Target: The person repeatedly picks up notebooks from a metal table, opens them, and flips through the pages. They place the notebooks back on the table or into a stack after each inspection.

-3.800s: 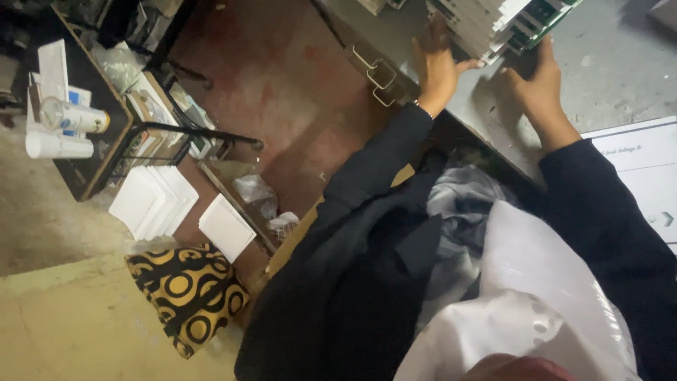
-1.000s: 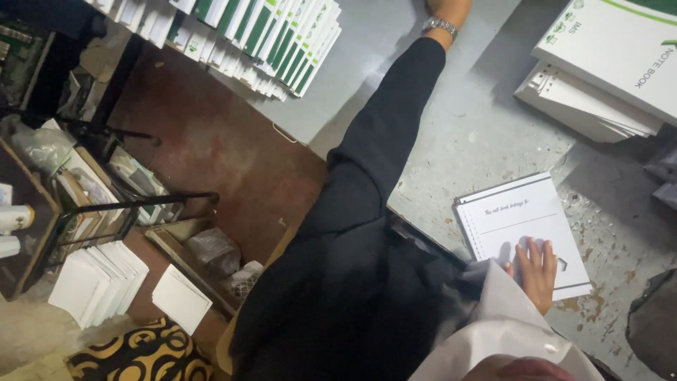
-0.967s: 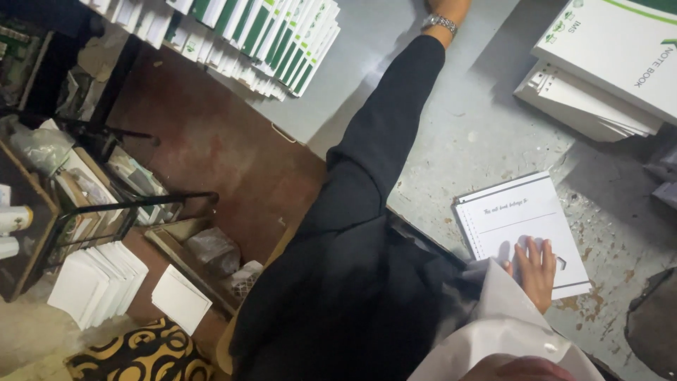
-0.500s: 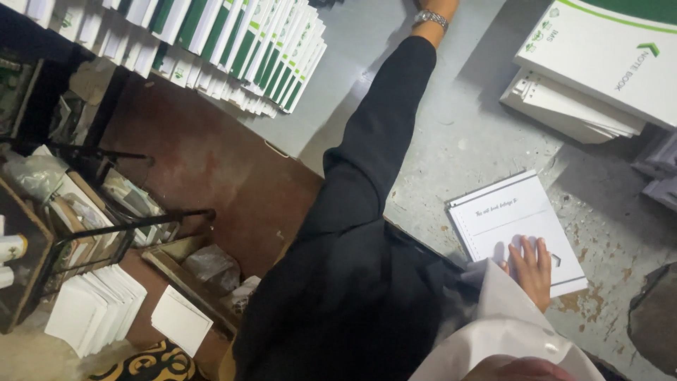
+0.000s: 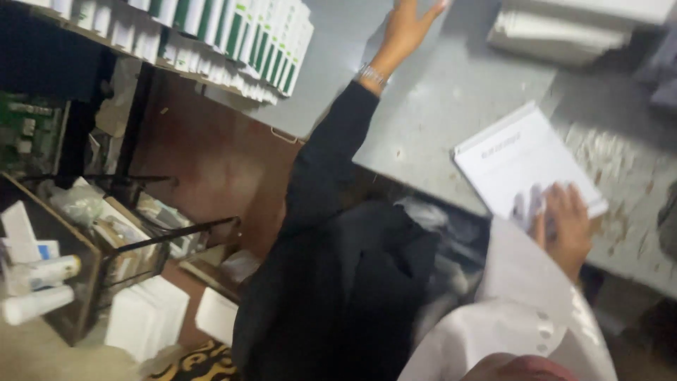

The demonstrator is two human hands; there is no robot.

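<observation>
- Looking down at a person who is working at a speckled grey surface [image 5: 451, 92], with one arm in a black sleeve and the other in a white sleeve.
- Left hand [image 5: 409, 25] is stretching far out over the grey top with the fingers spread wide and flat, so it's holding nothing. A silver wristwatch [image 5: 371, 74] is sitting on that wrist.
- Right hand [image 5: 564, 226] is lying palm down, fingers loosely spread, on the near corner of a white rectangular paper booklet [image 5: 518, 159]. It's pressing or steadying it rather than gripping it, as far as I can tell through the blur.
- That booklet is lying flat on the surface by itself, a bit tilted, close to the near edge and well apart from everything else.
- A stack of white flat booklets [image 5: 564, 32] is sitting at the far right of the surface, near where the left hand is reaching but not touching it.
- A row of green-and-white books standing on edge [image 5: 233, 32] is running along the far left.
- Judging from this, only the one booklet is sitting pulled aside at the near edge, while the far stack and the row are looking undisturbed, so I'd say it's early going.
- Off the surface, lower left: white sheet piles on the floor [image 5: 144, 317], a dark metal wire rack [image 5: 148, 240] holding papers, and a couple of white tubes [image 5: 39, 289].
</observation>
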